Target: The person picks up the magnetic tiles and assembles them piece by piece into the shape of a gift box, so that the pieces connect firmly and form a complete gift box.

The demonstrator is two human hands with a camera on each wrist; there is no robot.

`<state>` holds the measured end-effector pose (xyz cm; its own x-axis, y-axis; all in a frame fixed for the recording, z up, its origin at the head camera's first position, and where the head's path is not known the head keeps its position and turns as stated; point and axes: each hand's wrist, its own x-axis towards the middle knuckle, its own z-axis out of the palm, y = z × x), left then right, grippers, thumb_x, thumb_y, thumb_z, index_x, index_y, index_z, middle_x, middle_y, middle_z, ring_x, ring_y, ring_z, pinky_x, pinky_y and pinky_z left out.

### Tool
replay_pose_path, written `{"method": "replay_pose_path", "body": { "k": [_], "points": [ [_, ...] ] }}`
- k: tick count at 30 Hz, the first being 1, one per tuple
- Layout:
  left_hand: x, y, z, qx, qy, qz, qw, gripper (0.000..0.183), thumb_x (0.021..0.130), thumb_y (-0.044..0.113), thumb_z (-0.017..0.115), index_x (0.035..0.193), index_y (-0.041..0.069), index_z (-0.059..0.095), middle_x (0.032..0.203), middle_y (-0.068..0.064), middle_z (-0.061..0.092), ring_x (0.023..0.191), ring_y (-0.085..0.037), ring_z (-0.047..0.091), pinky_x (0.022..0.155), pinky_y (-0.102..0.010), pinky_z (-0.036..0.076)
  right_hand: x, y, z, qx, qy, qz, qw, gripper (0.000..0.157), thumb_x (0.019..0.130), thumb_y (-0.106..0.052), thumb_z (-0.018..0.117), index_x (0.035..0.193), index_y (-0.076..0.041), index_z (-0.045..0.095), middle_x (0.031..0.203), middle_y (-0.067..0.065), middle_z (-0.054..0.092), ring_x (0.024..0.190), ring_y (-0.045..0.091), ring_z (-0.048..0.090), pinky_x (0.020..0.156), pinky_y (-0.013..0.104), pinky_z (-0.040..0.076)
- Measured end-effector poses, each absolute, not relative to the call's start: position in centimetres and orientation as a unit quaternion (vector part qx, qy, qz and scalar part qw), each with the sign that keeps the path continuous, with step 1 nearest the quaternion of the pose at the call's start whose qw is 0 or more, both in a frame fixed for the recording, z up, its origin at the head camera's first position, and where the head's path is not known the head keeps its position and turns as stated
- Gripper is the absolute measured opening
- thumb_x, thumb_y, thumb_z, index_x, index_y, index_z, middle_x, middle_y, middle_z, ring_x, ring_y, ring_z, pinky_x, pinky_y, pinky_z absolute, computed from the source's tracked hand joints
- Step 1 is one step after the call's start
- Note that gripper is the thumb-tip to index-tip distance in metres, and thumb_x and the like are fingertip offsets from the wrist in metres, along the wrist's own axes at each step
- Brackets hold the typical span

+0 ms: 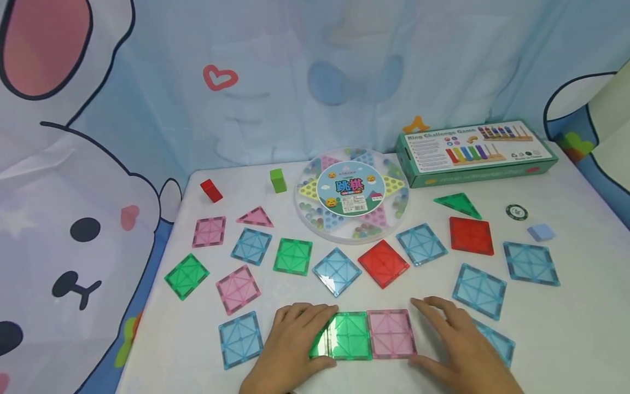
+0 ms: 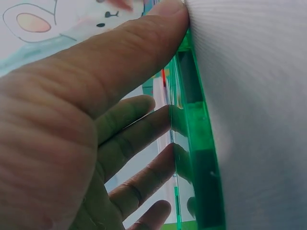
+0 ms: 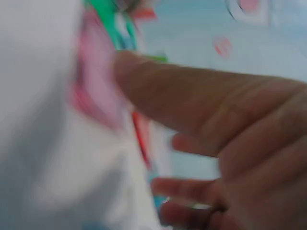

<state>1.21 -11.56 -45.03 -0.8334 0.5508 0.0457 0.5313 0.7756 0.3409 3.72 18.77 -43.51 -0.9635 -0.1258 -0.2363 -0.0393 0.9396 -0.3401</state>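
Note:
In the head view, a green square magnetic tile point(image 1: 350, 336) lies edge to edge with a pink magnetic tile point(image 1: 392, 334). Another green tile point(image 1: 320, 346) is partly hidden beneath my left hand point(image 1: 295, 342). That hand holds this tile across its near and far edges, thumb at the near one; in the left wrist view the other fingertips meet its glossy face beside the green rim point(image 2: 204, 143). My right hand point(image 1: 455, 342) is spread at the pink tile's right side, thumb by its near corner, holding nothing. The right wrist view is blurred.
Several blue tiles point(image 1: 337, 272), red tiles point(image 1: 471, 236) and pink tiles point(image 1: 238, 289) lie around the hands. Behind them are a round Chinese checkers set point(image 1: 305, 213) and a Ring Challenge Game box point(image 1: 472, 156). Small blocks include a green one point(image 1: 278, 180) and a red one point(image 1: 211, 190).

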Motion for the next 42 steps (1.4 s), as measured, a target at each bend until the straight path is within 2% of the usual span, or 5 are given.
{"method": "replay_pose_path", "body": {
  "k": [8,24,31,34,42],
  "points": [
    [1.1,-11.8,-44.8,0.277,0.943,0.180,0.047,0.086,0.069,0.055,0.076,0.143,0.034,0.037,0.136,0.017,0.047,0.117,-0.011,0.043,0.095,-0.045,0.033,5.1,26.8,-45.7,0.039,0.972,-0.105,0.207,0.115,0.051,-0.066,0.079,0.139,-0.006,0.034,0.118,0.035,0.037,0.090,0.046,0.048,0.070,0.060,0.048],
    [1.3,-12.0,-44.9,0.276,0.937,0.203,0.069,0.085,0.070,0.053,0.077,0.142,0.038,0.036,0.137,0.020,0.045,0.118,-0.011,0.042,0.094,-0.045,0.034,4.6,21.3,-44.1,-0.069,0.976,-0.148,0.147,0.074,0.060,-0.034,0.087,0.128,-0.027,0.057,0.134,0.000,0.049,0.102,0.019,0.049,0.080,0.042,0.053],
    [1.4,-11.9,-44.8,0.283,0.935,0.207,0.061,0.085,0.069,0.051,0.078,0.142,0.036,0.037,0.137,0.019,0.045,0.117,-0.010,0.042,0.093,-0.043,0.035,4.4,21.8,-44.0,-0.053,0.970,-0.175,0.163,0.079,0.060,-0.054,0.081,0.130,-0.028,0.054,0.135,0.001,0.046,0.112,0.025,0.048,0.084,0.049,0.050],
    [1.4,-11.9,-45.0,0.291,0.932,0.210,0.048,0.086,0.068,0.051,0.079,0.142,0.034,0.038,0.137,0.018,0.045,0.117,-0.010,0.042,0.093,-0.042,0.035,3.7,23.1,-44.2,-0.019,0.974,-0.189,0.125,0.088,0.064,-0.061,0.076,0.137,-0.023,0.046,0.138,0.010,0.041,0.118,0.034,0.041,0.086,0.059,0.044],
    [1.3,-12.0,-45.1,0.294,0.930,0.216,0.046,0.086,0.068,0.050,0.079,0.142,0.036,0.038,0.136,0.021,0.045,0.117,-0.009,0.042,0.093,-0.042,0.035,1.1,26.9,-45.8,0.037,0.988,-0.151,-0.002,0.079,0.070,-0.026,0.081,0.137,-0.006,0.044,0.138,0.030,0.030,0.116,0.052,0.031,0.083,0.071,0.033]
  ]
}}
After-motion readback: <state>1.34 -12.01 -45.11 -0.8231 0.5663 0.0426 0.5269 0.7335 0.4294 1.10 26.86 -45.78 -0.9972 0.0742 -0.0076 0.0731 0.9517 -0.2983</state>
